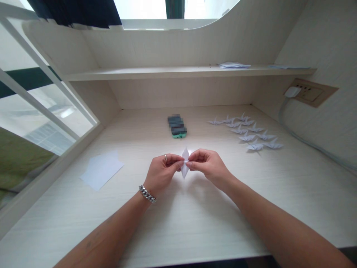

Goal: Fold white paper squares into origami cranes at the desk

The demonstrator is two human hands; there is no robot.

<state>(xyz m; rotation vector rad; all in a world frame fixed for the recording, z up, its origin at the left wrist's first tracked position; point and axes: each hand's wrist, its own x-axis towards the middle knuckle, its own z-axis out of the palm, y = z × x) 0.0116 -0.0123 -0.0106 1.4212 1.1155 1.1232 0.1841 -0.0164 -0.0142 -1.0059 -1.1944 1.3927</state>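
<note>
Btwn 2 hands (164, 172) (211, 164): 1 folded paper (184, 171) pc.

No legible text or numbers

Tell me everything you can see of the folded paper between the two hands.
The folded paper is small, white and plain, shaped like a narrow diamond with one point towards the far side of the desk and one towards the near side. The left hand and right hand pinch it from either side at its middle, their fingertips hiding part of it. Finer creases are too small to make out.
</note>
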